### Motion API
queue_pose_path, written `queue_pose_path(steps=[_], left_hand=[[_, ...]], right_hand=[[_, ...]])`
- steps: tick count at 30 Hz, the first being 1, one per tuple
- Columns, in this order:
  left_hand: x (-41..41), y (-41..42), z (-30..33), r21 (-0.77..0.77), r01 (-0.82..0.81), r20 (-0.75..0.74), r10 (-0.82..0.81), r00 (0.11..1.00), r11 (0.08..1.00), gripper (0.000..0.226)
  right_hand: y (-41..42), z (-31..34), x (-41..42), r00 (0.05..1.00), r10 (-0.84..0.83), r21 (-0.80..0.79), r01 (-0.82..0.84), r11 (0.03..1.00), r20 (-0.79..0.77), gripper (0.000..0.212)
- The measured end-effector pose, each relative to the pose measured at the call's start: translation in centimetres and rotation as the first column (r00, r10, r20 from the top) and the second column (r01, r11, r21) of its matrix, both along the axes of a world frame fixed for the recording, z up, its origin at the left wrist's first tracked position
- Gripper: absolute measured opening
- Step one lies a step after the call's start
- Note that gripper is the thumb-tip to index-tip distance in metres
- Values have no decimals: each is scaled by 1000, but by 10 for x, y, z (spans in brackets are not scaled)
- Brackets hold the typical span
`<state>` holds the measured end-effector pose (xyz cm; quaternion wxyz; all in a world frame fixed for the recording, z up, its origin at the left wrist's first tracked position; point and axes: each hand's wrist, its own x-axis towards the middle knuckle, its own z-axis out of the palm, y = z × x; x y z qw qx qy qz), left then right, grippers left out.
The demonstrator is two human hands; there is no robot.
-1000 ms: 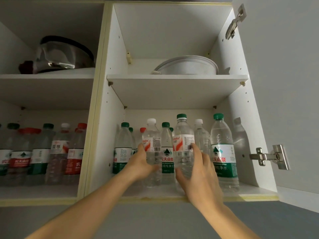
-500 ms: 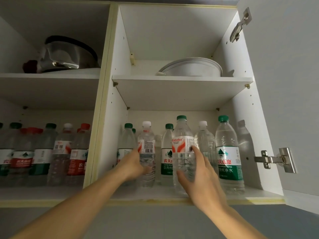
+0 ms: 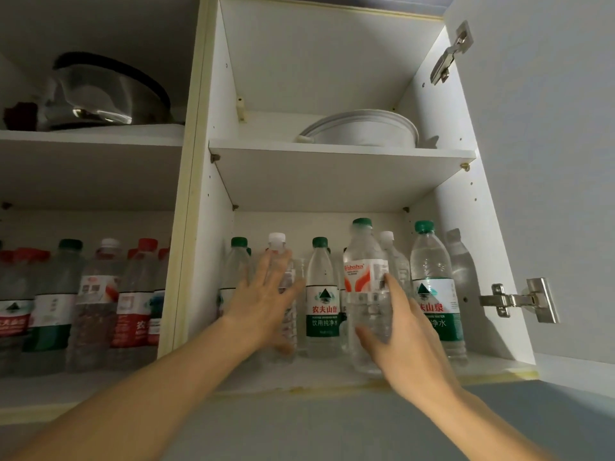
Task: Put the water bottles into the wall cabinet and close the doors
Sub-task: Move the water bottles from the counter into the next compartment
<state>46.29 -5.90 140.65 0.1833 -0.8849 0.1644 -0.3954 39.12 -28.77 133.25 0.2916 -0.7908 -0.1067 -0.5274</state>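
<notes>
The wall cabinet (image 3: pixel 196 194) stands open above me, with several water bottles on its lower shelf. My left hand (image 3: pixel 266 304) has its fingers spread in front of a white-capped bottle (image 3: pixel 283 261) in the right compartment. My right hand (image 3: pixel 399 334) is open, fingers straight, beside a green-capped bottle with a red and white label (image 3: pixel 364 277) at the shelf's front; whether it touches is unclear. A green-labelled bottle (image 3: pixel 322 294) stands between the two. Another green-labelled bottle (image 3: pixel 432 277) stands to the right.
The right door (image 3: pixel 549 161) hangs open on two metal hinges (image 3: pixel 519 299). A white bowl (image 3: pixel 362 128) sits on the upper right shelf, a metal pot with a glass lid (image 3: pixel 100 94) on the upper left. More bottles (image 3: pixel 83 294) fill the left compartment.
Both hands have let go of their bottles and opened. The white-capped bottle moved left and back on the shelf. The red-labelled bottle now stands on the shelf's front.
</notes>
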Motion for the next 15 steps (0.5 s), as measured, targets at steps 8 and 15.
queue_pose_path(steps=[8,15], left_hand=[[10,5,-8,-8,42,34,-42,999,999,124],[18,12,-13,8,26,64,-27,998,1000,123]], right_hand=[[-11,-3,-9,955,-297,5,298,955,-22,88],[-38,-3,-8,905,-420,21,423,906,-70,86]])
